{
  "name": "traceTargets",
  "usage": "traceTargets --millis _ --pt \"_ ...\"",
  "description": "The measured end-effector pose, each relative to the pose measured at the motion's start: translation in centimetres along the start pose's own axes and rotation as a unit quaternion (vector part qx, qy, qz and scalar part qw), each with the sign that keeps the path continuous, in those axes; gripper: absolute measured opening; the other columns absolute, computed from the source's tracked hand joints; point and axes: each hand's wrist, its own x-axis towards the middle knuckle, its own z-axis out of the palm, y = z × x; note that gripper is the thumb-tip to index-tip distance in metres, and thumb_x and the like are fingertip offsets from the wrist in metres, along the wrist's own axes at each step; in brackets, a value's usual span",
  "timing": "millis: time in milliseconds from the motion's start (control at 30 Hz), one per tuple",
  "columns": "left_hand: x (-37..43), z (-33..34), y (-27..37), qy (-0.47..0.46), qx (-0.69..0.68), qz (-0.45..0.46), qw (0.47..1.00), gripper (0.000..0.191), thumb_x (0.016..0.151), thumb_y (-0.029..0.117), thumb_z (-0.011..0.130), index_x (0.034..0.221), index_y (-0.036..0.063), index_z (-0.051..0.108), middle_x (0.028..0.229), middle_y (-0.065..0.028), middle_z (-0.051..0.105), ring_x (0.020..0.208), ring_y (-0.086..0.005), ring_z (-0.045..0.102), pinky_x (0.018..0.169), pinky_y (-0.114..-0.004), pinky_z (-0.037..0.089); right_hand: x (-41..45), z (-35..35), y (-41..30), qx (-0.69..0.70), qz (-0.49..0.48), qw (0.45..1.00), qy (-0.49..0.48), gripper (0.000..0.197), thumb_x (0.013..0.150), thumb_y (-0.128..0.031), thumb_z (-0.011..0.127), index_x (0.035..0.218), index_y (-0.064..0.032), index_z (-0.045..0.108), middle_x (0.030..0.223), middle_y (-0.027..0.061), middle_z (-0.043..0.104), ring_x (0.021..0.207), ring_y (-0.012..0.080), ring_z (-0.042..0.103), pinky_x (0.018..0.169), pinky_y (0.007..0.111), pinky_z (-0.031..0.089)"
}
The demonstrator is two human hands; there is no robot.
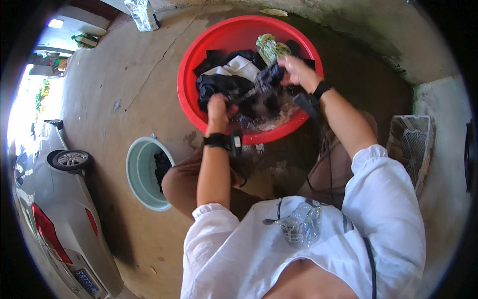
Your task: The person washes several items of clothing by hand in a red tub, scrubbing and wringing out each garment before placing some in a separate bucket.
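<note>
A large red plastic basin (183,80) holds water and a heap of wet clothes. Stretched between my hands over the water is a dark patterned cloth (267,77), partly blurred. My left hand (219,106) grips its lower end by the near left rim. Its other end is in my right hand (295,71), at the right side of the basin. Black garments (220,88) and a white cloth (239,66) lie at the left and middle of the heap. A bunched green-and-white cloth (269,46) sits just beyond my right hand.
A pale green bucket (143,175) with dark cloth inside stands left of my knee. At the right, a white plastic basket (410,142) is near the wall. A white bag (143,17) stands on the floor at the upper left. A silver car (74,224) is parked at the left.
</note>
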Motion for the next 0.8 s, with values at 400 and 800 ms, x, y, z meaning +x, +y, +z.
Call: traceTargets --millis 400,800 --pt "-19.7 7.0 20.3 -0.175 -0.029 0.235 0.956 0.013 0.084 0.009 0.052 0.088 -0.0023 0.055 0.081 -0.014 0.06 0.07 -0.0274 0.06 0.077 -0.044 0.053 -22.0 10.0 -17.5 -0.01 -0.345 0.916 -0.204 0.013 0.087 -0.013 0.051 0.095 -0.0042 0.055 0.08 0.0107 0.061 0.071 0.0234 0.062 0.061 0.039 0.054" --pt "-11.4 4.0 4.8 -0.108 0.167 0.018 0.98 0.044 0.083 0.02 0.052 0.126 0.0124 0.047 0.103 -0.0048 0.055 0.089 -0.0183 0.05 0.076 -0.033 0.044 -0.9 6.2 7.0 -0.479 -0.383 0.789 0.029 0.033 0.066 -0.012 0.068 0.097 -0.0032 0.059 0.097 0.0177 0.061 0.09 0.0363 0.058 0.077 0.04 0.046"
